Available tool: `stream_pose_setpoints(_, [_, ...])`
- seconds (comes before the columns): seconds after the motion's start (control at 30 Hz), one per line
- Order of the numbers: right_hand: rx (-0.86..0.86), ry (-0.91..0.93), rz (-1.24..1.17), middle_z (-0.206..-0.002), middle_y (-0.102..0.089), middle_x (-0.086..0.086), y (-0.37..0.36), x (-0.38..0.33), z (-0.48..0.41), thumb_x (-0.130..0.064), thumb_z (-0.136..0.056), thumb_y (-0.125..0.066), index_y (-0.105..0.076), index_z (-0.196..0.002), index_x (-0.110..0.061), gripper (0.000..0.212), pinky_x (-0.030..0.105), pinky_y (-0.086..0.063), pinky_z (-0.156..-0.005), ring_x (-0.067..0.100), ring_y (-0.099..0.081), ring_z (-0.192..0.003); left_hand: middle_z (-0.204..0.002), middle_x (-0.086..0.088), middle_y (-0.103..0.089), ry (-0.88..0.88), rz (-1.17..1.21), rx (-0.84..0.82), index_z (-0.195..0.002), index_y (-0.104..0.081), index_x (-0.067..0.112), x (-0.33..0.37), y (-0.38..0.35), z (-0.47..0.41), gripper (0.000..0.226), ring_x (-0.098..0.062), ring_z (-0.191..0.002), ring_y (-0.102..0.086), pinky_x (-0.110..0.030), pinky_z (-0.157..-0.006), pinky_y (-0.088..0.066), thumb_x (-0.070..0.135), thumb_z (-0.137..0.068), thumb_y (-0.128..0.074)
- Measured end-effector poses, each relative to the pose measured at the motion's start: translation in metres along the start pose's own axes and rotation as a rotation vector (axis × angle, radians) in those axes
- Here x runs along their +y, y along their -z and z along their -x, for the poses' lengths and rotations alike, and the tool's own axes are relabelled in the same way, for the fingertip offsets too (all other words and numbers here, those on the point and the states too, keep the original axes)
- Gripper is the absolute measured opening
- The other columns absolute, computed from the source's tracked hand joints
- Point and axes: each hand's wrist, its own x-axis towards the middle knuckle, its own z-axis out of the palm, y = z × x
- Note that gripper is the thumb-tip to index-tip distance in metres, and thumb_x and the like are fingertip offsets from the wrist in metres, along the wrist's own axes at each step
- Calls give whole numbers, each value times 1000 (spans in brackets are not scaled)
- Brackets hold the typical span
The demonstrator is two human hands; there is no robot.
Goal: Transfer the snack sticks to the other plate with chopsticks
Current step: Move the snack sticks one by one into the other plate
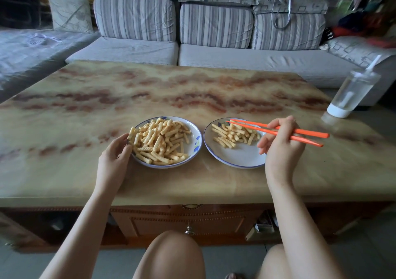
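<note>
Two white plates with blue rims sit side by side on the marble-patterned table. The left plate [196, 141] is heaped with ridged yellow snack sticks [159, 142]. On the right plate [237, 157] lies a smaller pile of sticks [234, 135] in its far half. My right hand [278, 143] grips a pair of orange chopsticks [257, 126]; their tips hover over the far edge of the right plate's pile and hold nothing. My left hand [116, 156] holds the left plate's near-left rim, fingers curled around it.
A clear bottle [351, 93] with a white base and straw stands at the table's right edge. A grey striped sofa [214, 49] runs behind the table. My knees are under the table's front edge, by a wooden drawer [188, 221].
</note>
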Motion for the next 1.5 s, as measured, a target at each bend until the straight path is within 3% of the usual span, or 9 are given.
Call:
stream_pose_setpoints(0.23, [-240, -103, -79, -37, -46, 2, -21, 1, 22, -26, -105, -31, -50, -69, -11, 43, 19, -29, -36, 18, -41, -32, -121, 1, -64, 2, 2, -6, -127, -60, 18, -1, 0, -1, 35, -7, -109, -55, -19, -88, -37, 13, -93, -53])
stream_pose_setpoints(0.4, [-377, -170, -54, -44, -53, 13, -38, 8, 35, -32, -104, -33, -52, -71, -10, 43, 25, -37, -40, 24, -45, -35, -121, 1, -64, 5, -2, -4, -127, -60, 18, 1, 1, 0, 35, -5, -108, -54, -18, -87, -37, 12, -93, -53])
stream_pose_setpoints(0.53, [-399, -182, -57, -46, -54, 16, -45, 11, 39, -32, -104, -34, -53, -71, -12, 43, 30, -38, -44, 25, -46, -37, -121, 1, -63, 10, -2, -6, -127, -59, 19, 3, 0, 1, 36, -5, -107, -53, -18, -86, -36, 12, -93, -52])
stream_pose_setpoints(0.67, [-392, -88, -40, -38, -44, 6, -47, 10, 40, -34, -103, -31, -54, -70, -16, 43, 22, -30, -39, 20, -38, -34, -121, 1, -63, 12, -3, -6, -128, -59, 19, 2, 1, 1, 36, -5, -107, -54, -16, -86, -37, 12, -93, -52])
stream_pose_setpoints(0.83, [-432, -66, -4, -42, -40, 13, -51, 7, 43, -26, -105, -29, -53, -71, -14, 44, 20, -28, -37, 14, -34, -32, -120, 3, -64, 8, -4, -8, -128, -59, 20, 4, 1, 1, 36, -4, -106, -54, -15, -85, -37, 12, -93, -52])
stream_pose_setpoints(1.0, [-503, -50, 16, -39, -42, 3, -56, 11, 46, -26, -105, -29, -53, -71, -12, 44, 21, -30, -38, 17, -36, -35, -121, 1, -63, 6, -2, -9, -128, -59, 18, 4, 2, 2, 36, -4, -106, -53, -17, -86, -37, 12, -93, -52])
stream_pose_setpoints(1.2, [-370, -44, -57, -41, -42, 8, -43, 4, 40, -31, -102, -31, -50, -67, -14, 44, 23, -30, -38, 22, -39, -36, -122, 0, -63, 12, -7, -5, -128, -59, 19, 4, 1, 2, 36, -5, -107, -53, -17, -86, -36, 12, -93, -52])
stream_pose_setpoints(1.33, [-234, -15, -59, -39, -43, -1, -29, 4, 27, -34, -100, -31, -49, -68, -16, 41, 22, -31, -37, 20, -40, -36, -122, 1, -63, 7, -13, -10, -128, -59, 19, 4, 1, 2, 36, -5, -107, -53, -18, -87, -37, 12, -93, -52])
stream_pose_setpoints(1.5, [-66, -15, 9, -38, -41, -3, -10, 6, 8, -29, -103, -31, -46, -68, -14, 42, 23, -29, -37, 17, -40, -34, -115, 7, -61, 8, -2, -9, -127, -59, 19, 5, 0, 2, 35, -2, -103, -52, 3, -72, -32, 11, -93, -52])
